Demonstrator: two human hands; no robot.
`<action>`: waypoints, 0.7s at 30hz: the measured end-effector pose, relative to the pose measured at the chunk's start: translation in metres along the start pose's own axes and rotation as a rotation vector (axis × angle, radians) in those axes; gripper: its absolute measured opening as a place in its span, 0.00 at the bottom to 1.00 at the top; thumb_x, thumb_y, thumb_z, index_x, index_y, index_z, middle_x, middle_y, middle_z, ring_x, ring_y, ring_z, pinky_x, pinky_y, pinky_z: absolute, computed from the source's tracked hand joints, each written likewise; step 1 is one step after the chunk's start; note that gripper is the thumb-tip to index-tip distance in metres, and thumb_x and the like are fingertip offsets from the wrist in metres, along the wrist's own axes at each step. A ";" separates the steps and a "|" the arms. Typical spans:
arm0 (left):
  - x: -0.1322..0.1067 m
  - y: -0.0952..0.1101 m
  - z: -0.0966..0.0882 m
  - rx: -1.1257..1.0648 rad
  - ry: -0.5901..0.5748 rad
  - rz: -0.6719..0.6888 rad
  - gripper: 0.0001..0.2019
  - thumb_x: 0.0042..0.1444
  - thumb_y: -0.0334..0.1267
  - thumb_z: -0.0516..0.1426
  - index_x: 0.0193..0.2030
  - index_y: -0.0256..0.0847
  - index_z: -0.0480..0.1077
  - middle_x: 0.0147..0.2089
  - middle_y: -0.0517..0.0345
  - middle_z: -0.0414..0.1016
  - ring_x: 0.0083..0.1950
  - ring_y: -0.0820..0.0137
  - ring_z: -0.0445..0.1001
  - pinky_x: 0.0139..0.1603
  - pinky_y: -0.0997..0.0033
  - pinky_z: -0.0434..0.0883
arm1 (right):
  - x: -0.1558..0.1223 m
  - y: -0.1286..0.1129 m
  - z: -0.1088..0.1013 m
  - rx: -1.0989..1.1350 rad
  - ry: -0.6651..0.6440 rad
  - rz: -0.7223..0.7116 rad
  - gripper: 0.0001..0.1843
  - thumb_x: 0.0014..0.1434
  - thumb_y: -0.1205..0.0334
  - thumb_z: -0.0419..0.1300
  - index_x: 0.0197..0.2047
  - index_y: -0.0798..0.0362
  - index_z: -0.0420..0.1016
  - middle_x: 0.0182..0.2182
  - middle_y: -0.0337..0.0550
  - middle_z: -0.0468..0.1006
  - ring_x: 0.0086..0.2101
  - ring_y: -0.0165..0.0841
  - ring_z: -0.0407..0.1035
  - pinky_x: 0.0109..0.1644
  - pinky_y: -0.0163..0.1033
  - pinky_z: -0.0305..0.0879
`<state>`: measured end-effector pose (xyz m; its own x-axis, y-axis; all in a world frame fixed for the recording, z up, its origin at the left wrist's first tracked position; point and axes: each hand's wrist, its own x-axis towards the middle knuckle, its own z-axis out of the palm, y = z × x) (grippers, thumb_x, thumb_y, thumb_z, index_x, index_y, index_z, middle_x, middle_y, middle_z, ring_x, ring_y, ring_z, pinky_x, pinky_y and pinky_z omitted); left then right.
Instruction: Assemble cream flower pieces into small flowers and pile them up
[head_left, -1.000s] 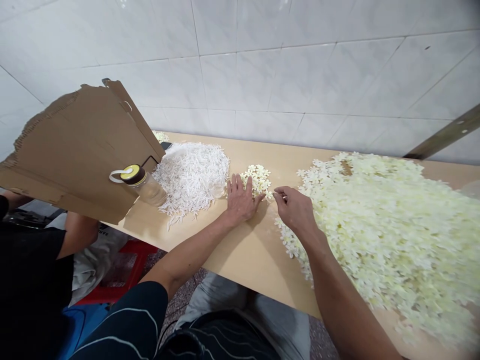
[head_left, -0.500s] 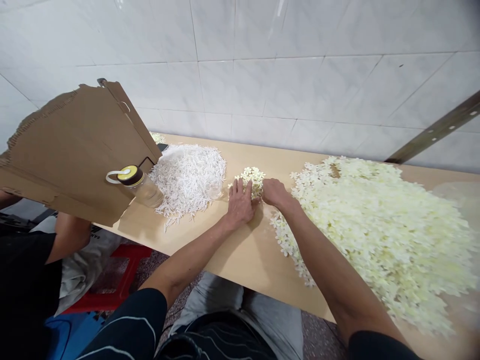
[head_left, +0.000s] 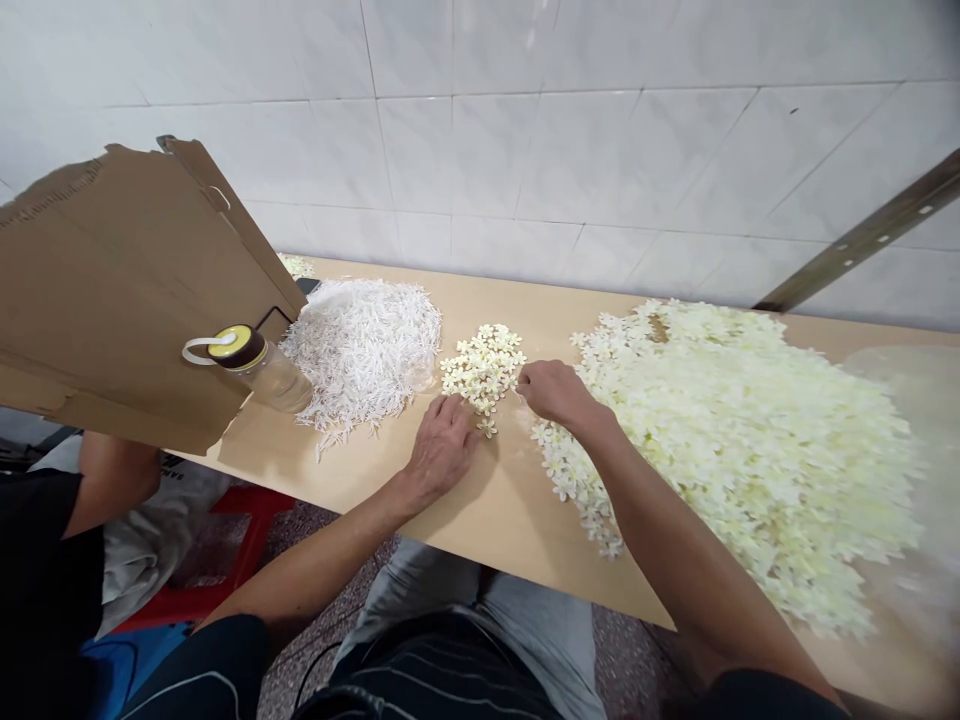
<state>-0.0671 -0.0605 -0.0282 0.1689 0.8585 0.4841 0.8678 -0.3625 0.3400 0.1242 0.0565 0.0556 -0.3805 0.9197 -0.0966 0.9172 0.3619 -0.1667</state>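
A small spread of pale yellow-white artificial flowers [head_left: 480,365] lies on the table between my hands. My left hand [head_left: 442,445] rests at the near edge of that spread, its fingers loosely bent on the tabletop, with no object visible in it. One flower lies apart just right of its fingertips. On the spread's right side, my right hand [head_left: 555,390] is closed in a pinch, knuckles up; whatever its fingertips hold is hidden or too small to name. Beyond that hand extends a large heap of similar flowers [head_left: 750,450], partly under my right forearm.
A pile of thin white stem-like pieces [head_left: 367,345] lies left of the small spread. Beside it stands a clear bottle [head_left: 274,375] with a yellow-and-brown lid, against an upright cardboard sheet [head_left: 150,300]. Another person's arm [head_left: 120,480] shows at far left. A tiled wall backs the table.
My left hand has drawn back and left off the small spread, uncovering more flowers, which now lie wider. My right hand stays by the spread's right side. The view has shifted slightly.
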 end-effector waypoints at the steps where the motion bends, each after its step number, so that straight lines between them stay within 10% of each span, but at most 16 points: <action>1: -0.001 -0.001 -0.001 0.001 -0.010 -0.005 0.14 0.68 0.38 0.56 0.58 0.40 0.70 0.61 0.40 0.72 0.63 0.51 0.67 0.63 0.45 0.72 | -0.008 -0.004 0.002 -0.005 -0.038 -0.028 0.06 0.63 0.65 0.64 0.34 0.54 0.81 0.33 0.52 0.82 0.38 0.42 0.76 0.41 0.41 0.64; 11: 0.015 -0.018 0.017 -0.051 -0.085 0.019 0.13 0.65 0.24 0.51 0.42 0.41 0.76 0.40 0.49 0.75 0.46 0.60 0.71 0.48 0.57 0.75 | -0.042 -0.045 0.032 -0.100 -0.094 -0.101 0.11 0.70 0.59 0.57 0.49 0.55 0.77 0.46 0.56 0.81 0.45 0.45 0.76 0.43 0.41 0.63; 21: 0.003 -0.003 0.018 -0.029 -0.090 0.040 0.08 0.70 0.37 0.54 0.42 0.41 0.73 0.41 0.49 0.74 0.45 0.60 0.72 0.47 0.58 0.74 | -0.046 -0.039 0.036 -0.048 -0.044 -0.123 0.11 0.68 0.66 0.55 0.42 0.53 0.80 0.40 0.52 0.82 0.41 0.42 0.75 0.39 0.40 0.58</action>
<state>-0.0611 -0.0503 -0.0424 0.2456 0.8716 0.4242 0.8458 -0.4065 0.3456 0.1018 -0.0054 0.0311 -0.4939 0.8610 -0.1212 0.8677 0.4791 -0.1324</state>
